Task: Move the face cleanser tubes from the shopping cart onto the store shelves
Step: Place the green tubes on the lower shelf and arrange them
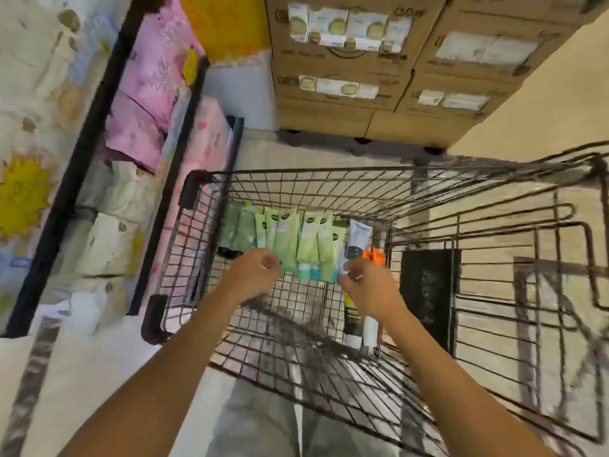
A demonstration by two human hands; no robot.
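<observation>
Several pale green face cleanser tubes [290, 239] lie side by side at the far end of the black wire shopping cart [296, 179]. A white and grey tube [357, 237] and an orange-capped item [374, 255] lie at their right. My left hand [253, 275] reaches into the cart with curled fingers just at the near ends of the green tubes; whether it holds one is unclear. My right hand [365, 285] pinches the lower end of the white and grey tube. A dark and yellow tube [351, 315] lies under my right wrist.
Store shelves [95, 133] with black edges stand at the left, stacked with pink and white soft packs. Cardboard boxes [346, 70] are piled beyond the cart. The cart's folding seat frame [527, 291] is at the right. The floor is light tile.
</observation>
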